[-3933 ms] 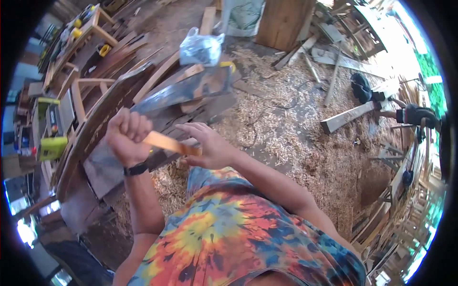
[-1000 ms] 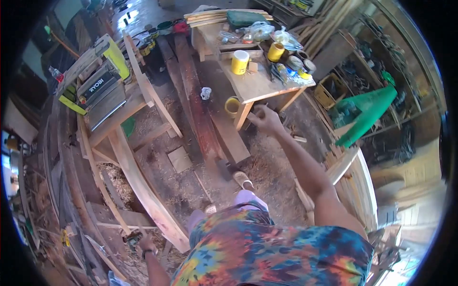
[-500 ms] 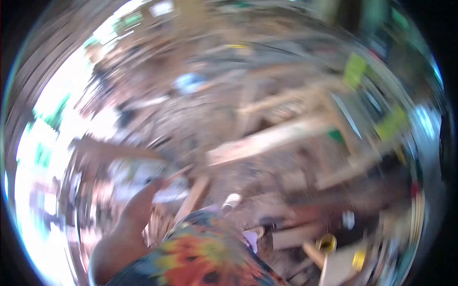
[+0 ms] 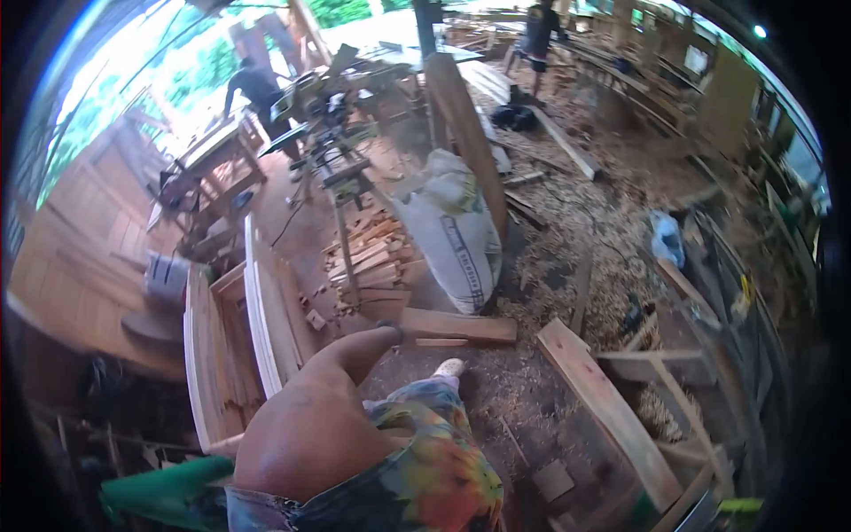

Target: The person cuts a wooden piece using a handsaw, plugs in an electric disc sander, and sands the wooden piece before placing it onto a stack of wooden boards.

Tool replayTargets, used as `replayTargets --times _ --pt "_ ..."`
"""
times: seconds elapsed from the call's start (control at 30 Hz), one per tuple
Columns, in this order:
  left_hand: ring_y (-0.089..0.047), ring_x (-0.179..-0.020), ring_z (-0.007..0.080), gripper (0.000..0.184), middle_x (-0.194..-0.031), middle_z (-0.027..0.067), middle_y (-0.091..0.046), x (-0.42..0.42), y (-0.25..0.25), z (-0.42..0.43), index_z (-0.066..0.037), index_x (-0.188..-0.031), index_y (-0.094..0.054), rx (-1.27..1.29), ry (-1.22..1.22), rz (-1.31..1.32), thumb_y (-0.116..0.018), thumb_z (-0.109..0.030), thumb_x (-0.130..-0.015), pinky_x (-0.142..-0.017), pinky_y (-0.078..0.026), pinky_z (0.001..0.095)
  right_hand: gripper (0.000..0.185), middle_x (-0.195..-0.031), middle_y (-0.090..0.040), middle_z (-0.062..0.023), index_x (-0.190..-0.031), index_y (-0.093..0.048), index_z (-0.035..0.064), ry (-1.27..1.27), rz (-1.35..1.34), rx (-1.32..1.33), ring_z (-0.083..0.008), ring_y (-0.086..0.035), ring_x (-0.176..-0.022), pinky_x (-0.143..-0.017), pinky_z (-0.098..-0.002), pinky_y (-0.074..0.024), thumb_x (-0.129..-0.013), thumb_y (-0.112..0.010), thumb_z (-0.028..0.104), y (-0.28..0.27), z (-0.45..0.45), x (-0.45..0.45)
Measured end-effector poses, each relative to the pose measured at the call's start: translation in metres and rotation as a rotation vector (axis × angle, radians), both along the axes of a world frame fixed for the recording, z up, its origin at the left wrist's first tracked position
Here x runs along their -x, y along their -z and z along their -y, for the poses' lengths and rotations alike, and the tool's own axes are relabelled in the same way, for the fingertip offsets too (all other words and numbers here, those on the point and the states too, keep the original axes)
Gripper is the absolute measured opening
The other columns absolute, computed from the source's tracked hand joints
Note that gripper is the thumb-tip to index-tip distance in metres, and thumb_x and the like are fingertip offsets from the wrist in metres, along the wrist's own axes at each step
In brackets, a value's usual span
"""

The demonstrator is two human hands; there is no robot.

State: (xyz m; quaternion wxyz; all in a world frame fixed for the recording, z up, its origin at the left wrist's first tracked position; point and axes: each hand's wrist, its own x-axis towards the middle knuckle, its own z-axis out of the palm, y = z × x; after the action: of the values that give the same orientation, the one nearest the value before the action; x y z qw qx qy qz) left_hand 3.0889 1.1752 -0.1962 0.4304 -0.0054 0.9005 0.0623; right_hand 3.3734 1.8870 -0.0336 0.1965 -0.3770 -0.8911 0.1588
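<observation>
My left arm reaches forward, and my left hand point(image 4: 386, 334) is small and dark at its end. The fingers cannot be made out. Close by lies a short wooden plank point(image 4: 479, 328) on the floor. A thin wooden strip point(image 4: 441, 342) sits just right of the hand; whether they touch is unclear. Beyond the plank stands a full white sack point(image 4: 456, 253) with printed lettering. My right hand is out of view.
Left are a wooden frame point(image 4: 259, 306) and large panels point(image 4: 84, 239). A long timber point(image 4: 612, 412) lies right, near wood shavings point(image 4: 589, 257). Cut offcuts point(image 4: 372, 257) are heaped behind. One person point(image 4: 257, 93) stands at the back left, another person point(image 4: 538, 35) at the back.
The view has swung and steadied from a blur. The sack, machine area and two people are now plain to see, and my left arm appears nearer the middle.
</observation>
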Motion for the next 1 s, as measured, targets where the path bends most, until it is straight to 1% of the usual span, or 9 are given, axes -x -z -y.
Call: replayTargets --times 0.03,0.1,0.17,0.43,0.57,0.63,0.7,0.87,1.0 --pt "-0.073 -0.078 0.0212 0.047 -0.086 0.0075 -0.076 -0.026 -0.088 -0.016 -0.007 -0.102 -0.076 -0.003 -0.246 0.043 -0.066 -0.05 -0.087 -0.069 -0.059 0.0373 0.1 -0.135 -0.057 -0.0209 -0.14 -0.046 0.0019 -0.057 0.002 0.021 -0.0379 -0.054 -0.125 -0.108 -0.0487 -0.0409 -0.06 -0.091 0.043 0.001 0.008 0.031" --pt "-0.073 -0.077 0.0198 0.041 -0.088 0.0075 -0.076 -0.036 -0.014 0.047 -0.008 -0.103 -0.076 0.004 -0.41 0.207 -0.064 -0.045 -0.091 -0.065 -0.06 0.0361 0.1 -0.135 -0.057 -0.0208 -0.14 -0.046 0.002 -0.172 0.015 0.046 -0.038 -0.054 -0.125 -0.108 -0.0488 -0.0407 -0.06 -0.091 0.042 0.005 0.03 0.097" --pt "-0.073 -0.075 0.0211 0.033 -0.089 0.0074 -0.076 -0.057 -0.03 0.064 -0.009 -0.112 -0.073 -0.024 -0.438 0.207 -0.055 -0.03 -0.096 -0.062 -0.058 0.0347 0.1 -0.134 -0.057 -0.0207 -0.14 -0.047 0.0021 -0.273 0.046 0.076 -0.038 -0.054 -0.125 -0.108 -0.0488 -0.0405 -0.06 -0.091 0.041 0.012 0.06 0.155" --pt "-0.068 -0.063 0.02 0.032 -0.086 0.0081 -0.074 -0.03 -0.064 0.114 -0.009 -0.116 -0.071 -0.14 -0.886 0.305 -0.055 -0.025 -0.092 -0.056 -0.054 0.035 0.1 -0.134 -0.057 -0.0204 -0.14 -0.047 0.0025 -0.547 0.303 0.144 -0.0384 -0.054 -0.125 -0.109 -0.0489 -0.0398 -0.058 -0.092 0.039 0.047 0.167 0.326" --pt "-0.069 -0.073 0.0225 0.028 -0.089 0.0094 -0.075 0.004 -0.041 0.13 -0.008 -0.099 -0.077 -0.14 -0.863 0.186 -0.056 -0.025 -0.091 -0.065 -0.055 0.0391 0.1 -0.133 -0.058 -0.0202 -0.139 -0.047 0.0027 -0.601 0.431 0.177 -0.0385 -0.054 -0.124 -0.109 -0.049 -0.0394 -0.058 -0.092 0.037 0.064 0.19 0.362" --pt "-0.069 -0.074 0.0246 0.031 -0.088 0.0109 -0.075 0.029 0.004 0.138 -0.004 -0.097 -0.076 -0.132 -0.577 -0.091 -0.065 -0.032 -0.088 -0.069 -0.055 0.04 0.1 -0.133 -0.058 -0.0201 -0.139 -0.047 0.0028 -0.612 0.485 0.195 -0.0386 -0.054 -0.124 -0.11 -0.049 -0.0392 -0.057 -0.092 0.037 0.069 0.192 0.369" --pt "-0.066 -0.068 0.0208 0.033 -0.077 0.0086 -0.069 0.068 -0.027 0.102 -0.003 -0.099 -0.075 -0.358 -0.863 -0.333 -0.072 -0.033 -0.085 -0.063 -0.051 0.0342 0.1 -0.133 -0.058 -0.02 -0.139 -0.047 0.0029 -0.603 0.52 0.217 -0.0387 -0.054 -0.124 -0.11 -0.0491 -0.039 -0.057 -0.093 0.036 0.076 0.188 0.369" --pt "-0.063 -0.076 0.0115 0.033 -0.085 0.0043 -0.07 0.177 -0.077 -0.001 0.0 -0.103 -0.073 -0.965 -1.099 -0.249 -0.068 -0.033 -0.096 -0.067 -0.05 0.03 0.1 -0.132 -0.058 -0.0198 -0.139 -0.047 0.0032 -0.565 0.547 0.264 -0.0389 -0.053 -0.124 -0.11 -0.0491 -0.0385 -0.056 -0.093 0.034 0.09 0.168 0.364" --pt "-0.06 -0.086 0.0174 0.023 -0.091 0.0045 -0.066 0.236 -0.093 -0.094 -0.001 -0.109 -0.068 -0.989 -0.76 -0.297 -0.062 -0.015 -0.093 -0.078 -0.049 0.0315 0.1 -0.132 -0.058 -0.0196 -0.139 -0.048 0.0034 -0.619 0.41 0.287 -0.039 -0.053 -0.124 -0.111 -0.0492 -0.0381 -0.055 -0.093 0.033 0.101 0.157 0.381"
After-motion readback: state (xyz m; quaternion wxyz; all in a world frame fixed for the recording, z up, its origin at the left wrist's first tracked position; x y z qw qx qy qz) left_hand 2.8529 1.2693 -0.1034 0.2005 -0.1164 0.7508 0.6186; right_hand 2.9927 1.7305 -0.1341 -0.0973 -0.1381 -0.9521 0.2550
